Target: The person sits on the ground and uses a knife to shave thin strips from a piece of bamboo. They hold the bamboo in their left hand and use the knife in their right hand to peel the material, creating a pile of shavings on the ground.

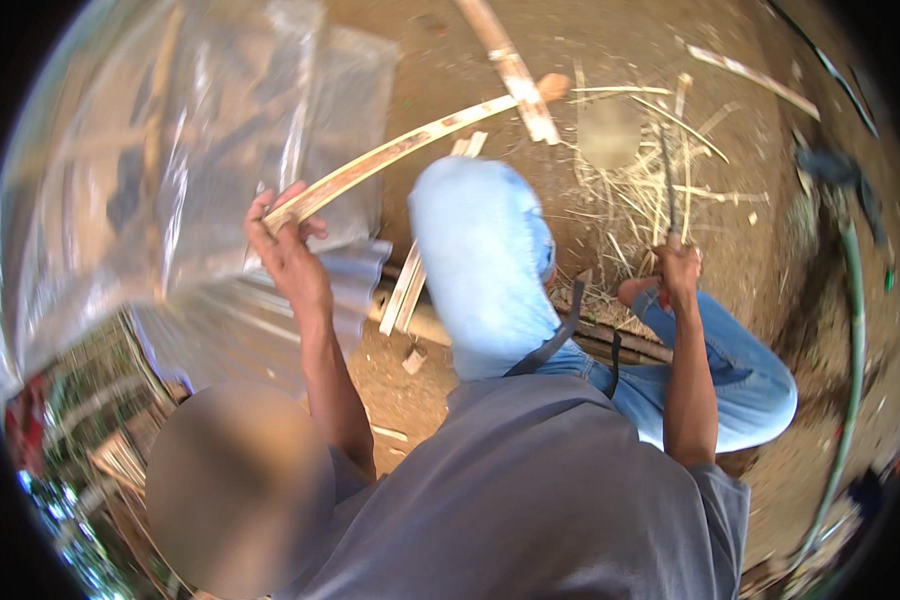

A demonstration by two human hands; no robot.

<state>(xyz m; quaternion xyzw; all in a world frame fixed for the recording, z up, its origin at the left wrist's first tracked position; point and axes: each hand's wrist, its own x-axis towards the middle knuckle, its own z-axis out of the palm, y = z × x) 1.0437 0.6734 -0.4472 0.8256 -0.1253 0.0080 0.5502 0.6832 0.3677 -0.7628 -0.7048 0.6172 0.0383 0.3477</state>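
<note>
My left hand (292, 252) is raised at the left, its fingers around the near end of a long split bamboo strip (400, 145). The strip slants up to the right, and its far end meets another bamboo piece (510, 75) over the dirt. On the right, beside my bent leg, my right hand (678, 272) is closed on the handle of a long knife (668, 180). Its dark, narrow blade points away from me, over a scatter of pale shavings (620, 215). The blade and the strip are apart.
Several cut strips (402, 295) lie left of my raised knee (480, 230). Clear plastic sheeting (220, 130) and a corrugated sheet (220, 325) stand at the left. A lone strip (755, 78) lies far right, and a green hose (852, 330) runs down the right side.
</note>
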